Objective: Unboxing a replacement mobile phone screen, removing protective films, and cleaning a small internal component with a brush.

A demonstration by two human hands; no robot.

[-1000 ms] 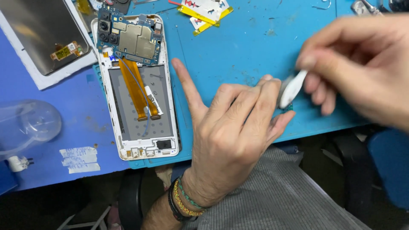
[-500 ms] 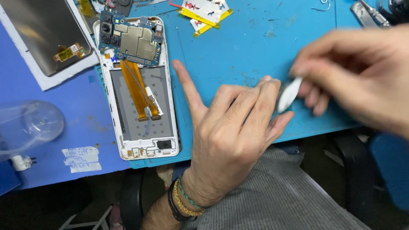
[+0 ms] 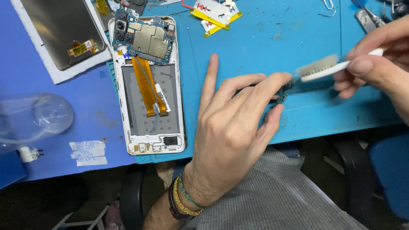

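A blue desk (image 3: pixel 51 140) with a teal mat (image 3: pixel 264 42) is being worked on. A small circuit board (image 3: pixel 284 90) is being pinched in the left hand (image 3: pixel 232 136) near the mat's front edge. A white brush (image 3: pixel 328 68), gripped in the right hand (image 3: pixel 375 59), is now being shown bristles-out, just off the board, unlike a second ago. An opened phone (image 3: pixel 149 85) is lying at the mat's left edge.

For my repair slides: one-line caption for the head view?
Left hand pinches a small circuit board on the blue mat while the right hand holds a brush to it.
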